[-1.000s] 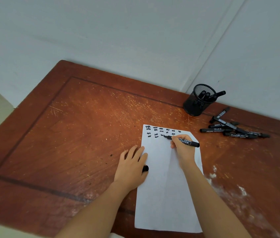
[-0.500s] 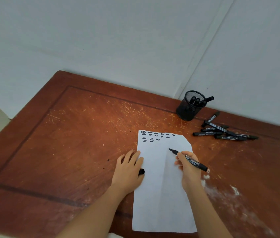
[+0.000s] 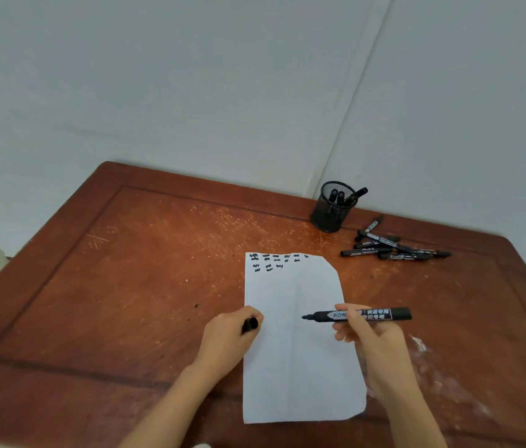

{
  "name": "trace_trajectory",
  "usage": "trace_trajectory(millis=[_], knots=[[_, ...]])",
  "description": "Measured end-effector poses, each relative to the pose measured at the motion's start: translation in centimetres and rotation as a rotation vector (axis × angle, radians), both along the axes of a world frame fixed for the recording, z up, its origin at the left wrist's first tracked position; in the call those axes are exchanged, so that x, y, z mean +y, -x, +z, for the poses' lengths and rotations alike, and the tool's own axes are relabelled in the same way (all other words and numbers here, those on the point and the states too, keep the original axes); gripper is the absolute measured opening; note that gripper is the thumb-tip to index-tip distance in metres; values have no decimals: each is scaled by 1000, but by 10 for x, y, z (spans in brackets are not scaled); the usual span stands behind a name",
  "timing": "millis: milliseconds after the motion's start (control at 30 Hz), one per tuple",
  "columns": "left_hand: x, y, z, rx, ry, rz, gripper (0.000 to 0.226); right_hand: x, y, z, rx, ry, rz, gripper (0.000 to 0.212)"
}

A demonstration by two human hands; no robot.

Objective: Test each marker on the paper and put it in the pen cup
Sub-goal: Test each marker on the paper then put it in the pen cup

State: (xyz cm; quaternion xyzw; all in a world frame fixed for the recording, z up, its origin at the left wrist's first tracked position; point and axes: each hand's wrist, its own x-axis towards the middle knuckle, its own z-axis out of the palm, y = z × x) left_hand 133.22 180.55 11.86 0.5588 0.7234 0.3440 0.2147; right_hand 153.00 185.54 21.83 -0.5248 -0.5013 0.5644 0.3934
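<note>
A white sheet of paper lies on the brown wooden table, with several black test marks along its top edge. My right hand holds an uncapped black marker level above the paper, its tip pointing left. My left hand is at the paper's left edge, its fingers curled round the black marker cap. A black mesh pen cup stands at the back right with a few markers in it. Several loose black markers lie in a pile to its right.
Grey walls meet in a corner just behind the pen cup. White scuffs mark the table surface to the right of my right hand. The table's left half is bare scratched wood.
My right hand has lifted the marker off the marks at the paper's top and drawn it back toward me, turning it level. My left hand has curled round the cap. The view has tilted up.
</note>
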Motion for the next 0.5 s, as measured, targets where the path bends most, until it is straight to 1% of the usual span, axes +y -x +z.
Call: trace_trajectory(millis=[100, 267, 500], knots=[[-3, -4, 16, 30, 57, -40, 14, -10, 2, 9, -17, -45, 30, 21], [-13, -5, 34, -36, 145, -43, 13, -22, 4, 22, -28, -117, 135, 22], [-22, -12, 42, -153, 147, -52, 13, -31, 0, 29, -9, -60, 259, 27]])
